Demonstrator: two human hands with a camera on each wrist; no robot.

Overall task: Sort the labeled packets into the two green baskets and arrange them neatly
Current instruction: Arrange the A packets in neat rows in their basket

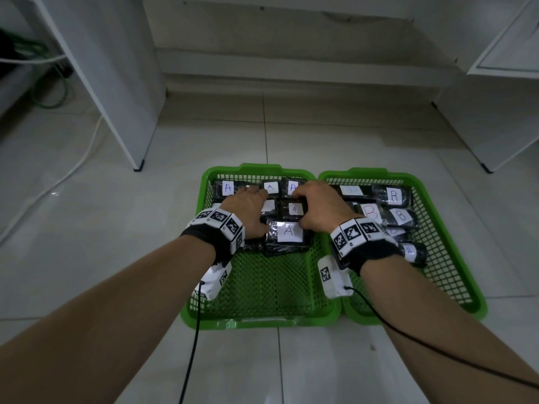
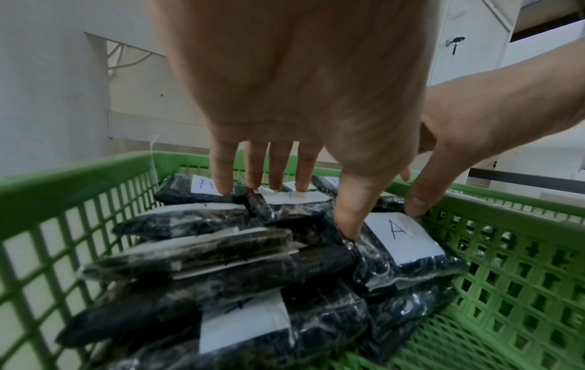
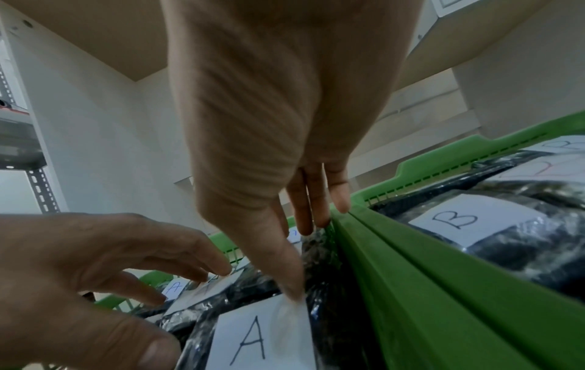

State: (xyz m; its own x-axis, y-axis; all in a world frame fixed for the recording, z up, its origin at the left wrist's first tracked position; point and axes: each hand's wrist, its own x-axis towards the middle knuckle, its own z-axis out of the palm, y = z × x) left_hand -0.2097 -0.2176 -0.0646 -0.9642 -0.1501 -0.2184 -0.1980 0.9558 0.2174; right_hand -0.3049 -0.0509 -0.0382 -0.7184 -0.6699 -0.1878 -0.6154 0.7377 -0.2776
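Note:
Two green baskets stand side by side on the tiled floor. The left basket (image 1: 256, 322) holds several black packets labelled A in its far half. The right basket (image 1: 478, 301) holds several packets labelled B (image 1: 393, 196). Both hands are in the left basket. My left hand (image 1: 250, 205) lies on the A packets with straight fingers (image 2: 221, 180), its thumb pressing the left side of the nearest A packet (image 1: 287, 231). My right hand (image 1: 318, 205) reaches down beside the basket's right wall, and its thumb (image 3: 291, 288) touches that packet's label (image 3: 253, 343).
A white cabinet leg (image 1: 138, 167) stands at the back left and another cabinet (image 1: 487, 170) at the back right. A white cable (image 1: 73, 167) runs over the floor on the left. The near half of each basket holds no packets.

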